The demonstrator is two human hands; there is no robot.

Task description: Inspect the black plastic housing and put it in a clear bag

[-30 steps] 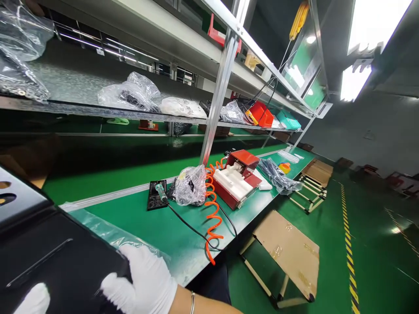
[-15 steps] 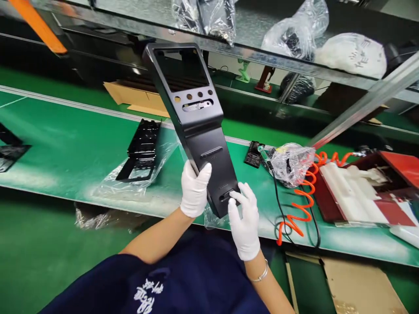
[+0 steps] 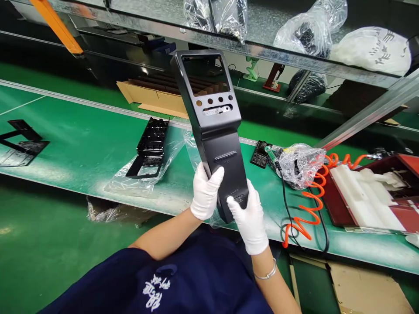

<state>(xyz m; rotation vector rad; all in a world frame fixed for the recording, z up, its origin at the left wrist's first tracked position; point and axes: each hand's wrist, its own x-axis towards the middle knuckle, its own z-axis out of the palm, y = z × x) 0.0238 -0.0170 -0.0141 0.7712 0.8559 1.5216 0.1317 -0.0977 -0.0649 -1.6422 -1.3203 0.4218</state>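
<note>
Gripping black panel point(image 3: 216, 131) upright, left hand point(image 3: 205, 194), right hand point(image 3: 250, 218)

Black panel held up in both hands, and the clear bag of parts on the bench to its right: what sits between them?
In the head view, a small black stand with a green-handled tool lies between the black panel and the clear bag, on the green bench.

My left grip point(image 3: 206, 192) & right grip point(image 3: 249, 218) hold the panel point(image 3: 214, 126) upright above the desk point(image 3: 81, 144) front edge. Left of it, a tray point(image 3: 149, 146) lies on a bag point(image 3: 137, 183). Right: parts bag point(image 3: 299, 165), then coiled hose point(image 3: 310, 205), then jig point(image 3: 369, 196). Shelf point(image 3: 262, 48) overhead w/ bags on it.
</note>
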